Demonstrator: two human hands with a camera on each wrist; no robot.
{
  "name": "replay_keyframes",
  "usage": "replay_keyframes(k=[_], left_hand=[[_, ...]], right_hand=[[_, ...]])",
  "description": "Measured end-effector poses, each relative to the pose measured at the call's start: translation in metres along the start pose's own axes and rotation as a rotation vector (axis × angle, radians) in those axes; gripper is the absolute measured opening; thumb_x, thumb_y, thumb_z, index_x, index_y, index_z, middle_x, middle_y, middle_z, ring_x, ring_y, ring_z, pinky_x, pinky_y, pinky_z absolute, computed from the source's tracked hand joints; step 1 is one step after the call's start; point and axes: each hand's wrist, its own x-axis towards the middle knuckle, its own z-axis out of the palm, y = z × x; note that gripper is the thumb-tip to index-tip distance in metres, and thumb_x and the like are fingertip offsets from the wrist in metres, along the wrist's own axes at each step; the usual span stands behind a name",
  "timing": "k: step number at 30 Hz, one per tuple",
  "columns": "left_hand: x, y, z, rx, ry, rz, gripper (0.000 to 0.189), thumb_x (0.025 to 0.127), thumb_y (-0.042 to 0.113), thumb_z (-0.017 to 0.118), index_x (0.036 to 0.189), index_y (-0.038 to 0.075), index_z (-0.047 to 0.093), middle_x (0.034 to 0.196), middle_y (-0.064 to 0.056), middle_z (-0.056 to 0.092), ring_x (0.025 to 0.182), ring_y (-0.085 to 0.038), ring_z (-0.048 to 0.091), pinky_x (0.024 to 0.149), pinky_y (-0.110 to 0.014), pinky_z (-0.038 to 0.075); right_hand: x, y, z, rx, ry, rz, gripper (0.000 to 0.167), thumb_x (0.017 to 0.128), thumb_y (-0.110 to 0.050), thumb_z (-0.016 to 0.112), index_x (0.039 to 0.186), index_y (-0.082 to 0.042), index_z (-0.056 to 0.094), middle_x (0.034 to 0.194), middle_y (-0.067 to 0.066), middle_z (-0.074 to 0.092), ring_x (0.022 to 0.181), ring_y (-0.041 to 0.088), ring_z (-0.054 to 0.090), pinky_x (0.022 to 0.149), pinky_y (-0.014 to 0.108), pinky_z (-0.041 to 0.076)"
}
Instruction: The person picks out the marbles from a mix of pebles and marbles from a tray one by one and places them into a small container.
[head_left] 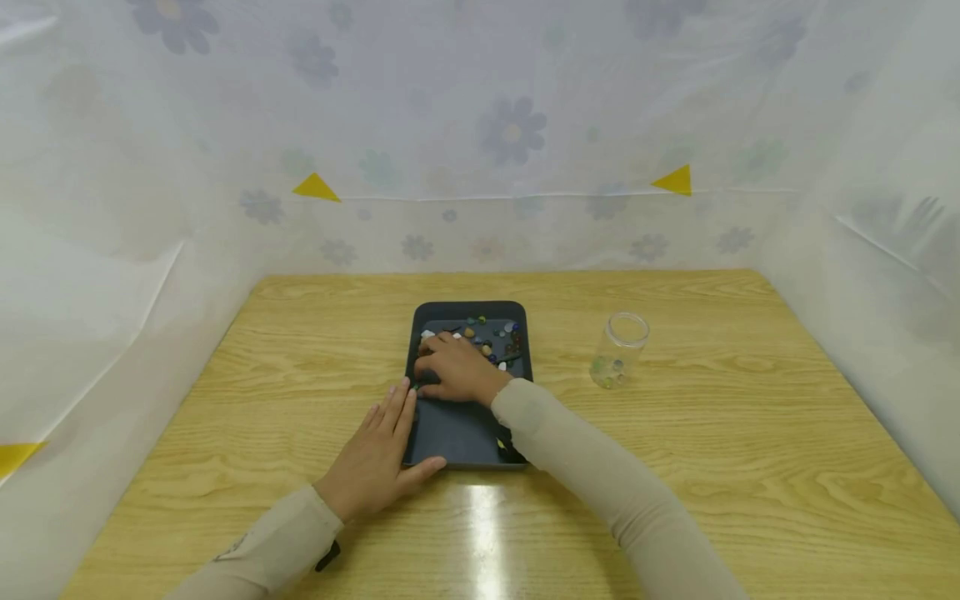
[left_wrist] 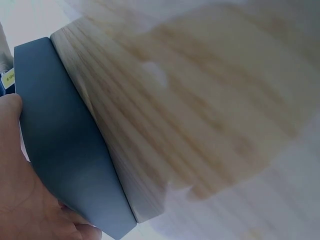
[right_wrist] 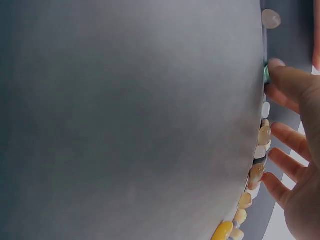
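A dark grey tray (head_left: 457,433) holds many small stones and marbles, mostly toward its far end. Inside it, by the left wall, my right hand (head_left: 457,367) reaches down with its fingers bent. In the right wrist view the thumb and forefinger pinch a green marble (right_wrist: 266,74), partly hidden by them; the other fingertips spread close to pale and tan stones (right_wrist: 264,135). Along the tray's left side lies my left hand (head_left: 378,458), its fingers straight against the rim and its thumb at the front edge. The tray's outer wall (left_wrist: 65,115) shows in the left wrist view.
To the right of the tray a clear jar (head_left: 621,350) stands on the wooden table (head_left: 720,450), with several marbles at its bottom. A yellow-marked dark thing (head_left: 504,446) lies at the tray's near right corner, beside the right sleeve. White flowered sheeting (head_left: 480,133) encloses the table.
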Motion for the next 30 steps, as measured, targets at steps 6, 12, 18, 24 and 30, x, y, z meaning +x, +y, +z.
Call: replay_keyframes(k=[6, 12, 18, 24, 30], left_hand=[[0.0, 0.0, 0.0, -0.012, -0.002, 0.002, 0.095, 0.091, 0.066, 0.044, 0.149, -0.006, 0.02, 0.157, -0.023, 0.01, 0.143, -0.036, 0.014, 0.112, -0.053, 0.023], [0.0, 0.0, 0.001, -0.009, -0.019, -0.009, 0.095, 0.091, 0.067, 0.042, 0.15, -0.005, 0.019, 0.157, -0.02, 0.008, 0.144, -0.034, 0.011, 0.113, -0.052, 0.022], [0.0, 0.0, 0.001, -0.004, -0.018, -0.012, 0.097, 0.09, 0.068, 0.042, 0.149, -0.006, 0.019, 0.157, -0.02, 0.008, 0.144, -0.033, 0.012, 0.113, -0.051, 0.022], [0.001, 0.0, 0.0, -0.001, -0.014, -0.009, 0.097, 0.091, 0.067, 0.042, 0.149, -0.007, 0.019, 0.157, -0.023, 0.009, 0.144, -0.035, 0.013, 0.112, -0.052, 0.023], [0.0, 0.0, 0.0, 0.006, -0.002, -0.008, 0.097, 0.091, 0.067, 0.043, 0.149, -0.007, 0.02, 0.157, -0.023, 0.01, 0.143, -0.036, 0.014, 0.111, -0.054, 0.025]], right_hand=[[-0.002, -0.003, -0.005, 0.031, -0.014, -0.004, 0.027, 0.091, -0.037, 0.065, 0.115, -0.024, 0.068, 0.137, 0.004, 0.049, 0.128, 0.026, 0.042, 0.103, 0.048, 0.039], [-0.003, 0.001, -0.002, 0.043, 0.02, -0.009, 0.021, 0.092, -0.034, 0.065, 0.109, -0.022, 0.07, 0.134, 0.005, 0.052, 0.124, 0.026, 0.045, 0.103, 0.044, 0.039], [-0.006, 0.01, -0.005, 0.114, 0.027, 0.019, 0.019, 0.092, -0.033, 0.065, 0.106, -0.022, 0.071, 0.133, 0.002, 0.053, 0.126, 0.024, 0.043, 0.107, 0.046, 0.034], [-0.015, 0.018, -0.023, 0.177, 0.055, 0.034, 0.018, 0.091, -0.03, 0.067, 0.106, -0.02, 0.07, 0.131, 0.004, 0.054, 0.126, 0.024, 0.042, 0.104, 0.042, 0.038], [-0.023, 0.021, -0.042, 0.184, 0.114, 0.021, 0.016, 0.092, -0.028, 0.066, 0.104, -0.019, 0.07, 0.132, 0.005, 0.054, 0.124, 0.025, 0.043, 0.097, 0.041, 0.042]])
